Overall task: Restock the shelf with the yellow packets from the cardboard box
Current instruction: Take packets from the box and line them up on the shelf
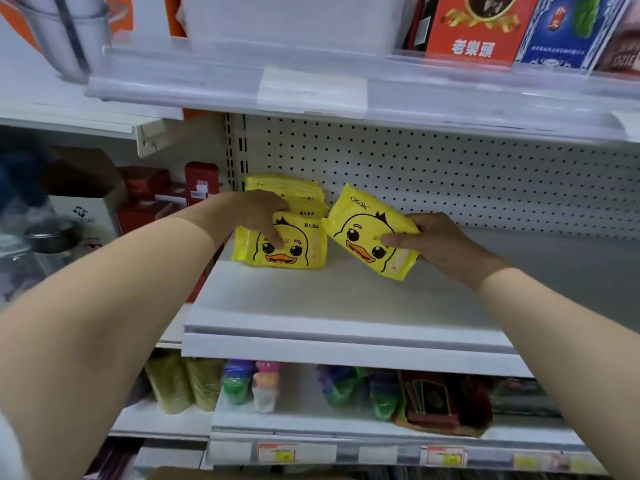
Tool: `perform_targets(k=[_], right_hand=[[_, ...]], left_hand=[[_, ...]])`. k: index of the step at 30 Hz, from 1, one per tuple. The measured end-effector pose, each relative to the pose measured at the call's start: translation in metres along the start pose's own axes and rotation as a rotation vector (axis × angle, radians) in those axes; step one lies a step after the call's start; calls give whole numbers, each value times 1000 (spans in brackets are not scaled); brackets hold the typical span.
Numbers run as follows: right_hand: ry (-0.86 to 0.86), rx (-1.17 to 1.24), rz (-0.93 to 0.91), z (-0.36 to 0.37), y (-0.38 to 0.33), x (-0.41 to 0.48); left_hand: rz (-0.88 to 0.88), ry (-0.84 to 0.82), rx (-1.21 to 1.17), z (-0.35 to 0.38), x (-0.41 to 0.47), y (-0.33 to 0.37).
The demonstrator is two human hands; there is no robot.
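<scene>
Several yellow duck-face packets [298, 251] stand in a row at the back left of the white shelf [332, 306]. My left hand [256, 213] lies over the top of the front packet, with its fingers resting on the packet's face. My right hand [436, 240] grips another yellow packet [363, 230] by its right edge, thumb on the front. This packet is tilted and sits just right of the row, close above the shelf. The cardboard box is out of view.
A pegboard back wall [450, 174] closes the shelf. An upper shelf edge [346, 84] with a clear price strip hangs overhead. Red boxes [201, 181] stand in the bay to the left. Coloured goods [346, 389] fill the shelf below.
</scene>
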State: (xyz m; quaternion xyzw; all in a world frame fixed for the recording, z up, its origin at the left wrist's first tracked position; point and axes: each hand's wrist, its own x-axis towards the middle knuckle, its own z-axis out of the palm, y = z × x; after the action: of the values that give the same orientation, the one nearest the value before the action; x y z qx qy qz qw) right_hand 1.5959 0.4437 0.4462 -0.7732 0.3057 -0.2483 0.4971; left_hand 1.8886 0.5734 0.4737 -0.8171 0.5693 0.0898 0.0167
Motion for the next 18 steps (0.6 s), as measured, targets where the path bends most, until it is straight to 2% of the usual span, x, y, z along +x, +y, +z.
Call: perform_targets(k=[9, 13, 18], right_hand=[[-58, -57, 6, 13, -5, 10], [-136, -86, 1, 31, -16, 17], [-230, -131, -19, 80, -27, 30]], left_hand=[[14, 269, 24, 14, -2, -11], [40, 407, -175, 14, -15, -22], [112, 408, -435, 10, -50, -42]])
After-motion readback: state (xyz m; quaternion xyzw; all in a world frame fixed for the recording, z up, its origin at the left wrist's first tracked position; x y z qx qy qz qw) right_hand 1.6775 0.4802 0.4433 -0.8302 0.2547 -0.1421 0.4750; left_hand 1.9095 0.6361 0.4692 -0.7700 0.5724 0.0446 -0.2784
